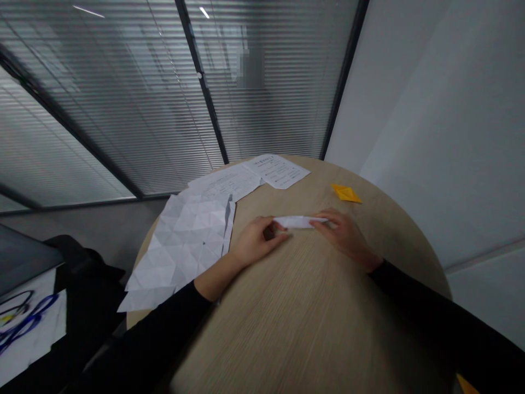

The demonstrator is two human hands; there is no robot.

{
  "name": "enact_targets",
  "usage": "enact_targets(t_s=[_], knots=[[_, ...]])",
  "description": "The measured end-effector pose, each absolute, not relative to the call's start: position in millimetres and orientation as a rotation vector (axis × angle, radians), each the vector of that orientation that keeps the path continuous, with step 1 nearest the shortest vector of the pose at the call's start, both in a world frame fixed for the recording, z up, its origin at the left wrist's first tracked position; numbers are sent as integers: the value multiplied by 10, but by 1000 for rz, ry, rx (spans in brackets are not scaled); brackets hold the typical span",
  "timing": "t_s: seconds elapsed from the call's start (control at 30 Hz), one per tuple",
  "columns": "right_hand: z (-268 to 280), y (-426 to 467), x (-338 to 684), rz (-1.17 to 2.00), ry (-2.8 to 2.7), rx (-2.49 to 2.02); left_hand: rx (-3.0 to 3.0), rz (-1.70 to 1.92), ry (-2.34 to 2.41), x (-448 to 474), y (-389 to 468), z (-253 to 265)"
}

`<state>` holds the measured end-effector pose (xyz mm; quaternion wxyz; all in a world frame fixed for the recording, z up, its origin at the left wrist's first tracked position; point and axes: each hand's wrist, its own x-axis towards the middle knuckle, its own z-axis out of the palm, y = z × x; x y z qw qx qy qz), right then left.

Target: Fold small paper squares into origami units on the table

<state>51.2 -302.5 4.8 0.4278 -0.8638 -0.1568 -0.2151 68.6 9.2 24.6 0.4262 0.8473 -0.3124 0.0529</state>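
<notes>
A narrow strip of folded white paper [298, 221] lies crosswise between my two hands, just above or on the wooden table [303, 306]. My left hand [256, 241] pinches its left end between thumb and fingers. At the other end, my right hand [342, 232] grips the paper with thumb and fingertips. Beyond my right hand sits a yellow folded paper piece [346, 193]. Left of my left hand spreads a large creased white sheet [180, 241] with a pattern of triangular folds.
Printed sheets [279, 171] overlap at the table's far edge. Blinds [279, 109] cover a glass partition behind, and a pale wall [443, 137] rises at right. Blue cord [28, 323] lies on a white surface at lower left. Another yellow piece [465, 384] shows at bottom right.
</notes>
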Motion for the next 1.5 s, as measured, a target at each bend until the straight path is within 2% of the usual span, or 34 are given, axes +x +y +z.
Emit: enact_targets(t_s=[0.13,0.3,0.43,0.5,0.6,0.7,0.93,1.07,1.2,1.33,1.5], knots=[[-37,-3623,718,-884,-156,-2344,2269,259,-952,683,89,219],[-82,-4024,793,-889,-65,-2744,2374,272,-1074,668,60,222],[-52,-3793,691,-959,-145,-2706,2414,287,-1110,658,73,246],[-42,-3597,615,-836,-404,-2618,2420,294,-1108,654,83,252],[-62,-3354,503,-420,-790,-2538,2427,297,-1099,650,86,246],[-96,-3244,441,-212,-892,-2541,2443,281,-1113,647,72,255],[-104,-3262,428,-208,-873,-2547,2623,267,-1097,591,298,587],[-106,-3261,425,-219,-871,-2552,3051,374,-550,549,743,826],[-117,-3264,430,-203,-878,-2559,3318,202,-169,520,1098,920],[-123,-3269,435,-208,-866,-2553,3353,43,-171,506,1159,899],[-116,-3269,436,-208,-875,-2548,3327,80,-234,529,1081,867]])
